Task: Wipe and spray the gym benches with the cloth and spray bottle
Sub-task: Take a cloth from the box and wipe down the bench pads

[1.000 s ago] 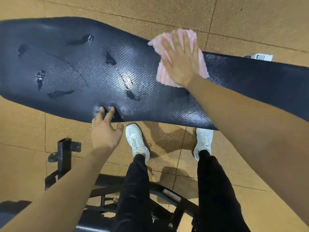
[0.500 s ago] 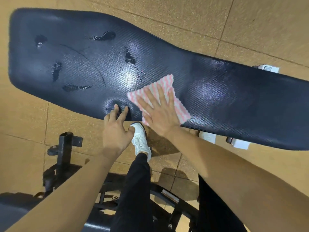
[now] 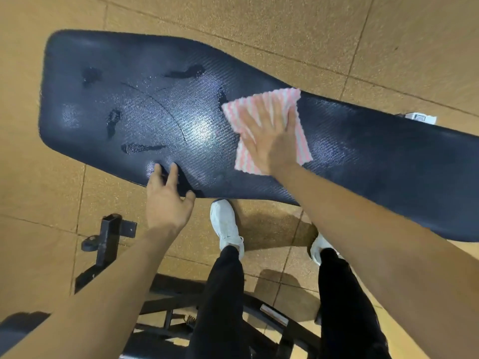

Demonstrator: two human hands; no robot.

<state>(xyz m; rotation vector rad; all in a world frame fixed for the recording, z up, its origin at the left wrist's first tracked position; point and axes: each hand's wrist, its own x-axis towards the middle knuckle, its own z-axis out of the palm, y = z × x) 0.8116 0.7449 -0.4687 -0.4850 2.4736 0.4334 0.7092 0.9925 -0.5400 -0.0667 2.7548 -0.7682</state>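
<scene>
I have my right hand [image 3: 272, 141] laid flat on the pink-and-white striped cloth [image 3: 259, 102], fingers straight and spread, pressing it onto the middle of the dark bench pad [image 3: 363, 151]. My left hand [image 3: 168, 203] rests at the pad's near edge with its fingers loosely extended, touching the surface and grasping nothing. Wet patches [image 3: 140, 147] glisten on the pad's wider end, and my white shoes [image 3: 225, 224] stand just below its near edge.
</scene>
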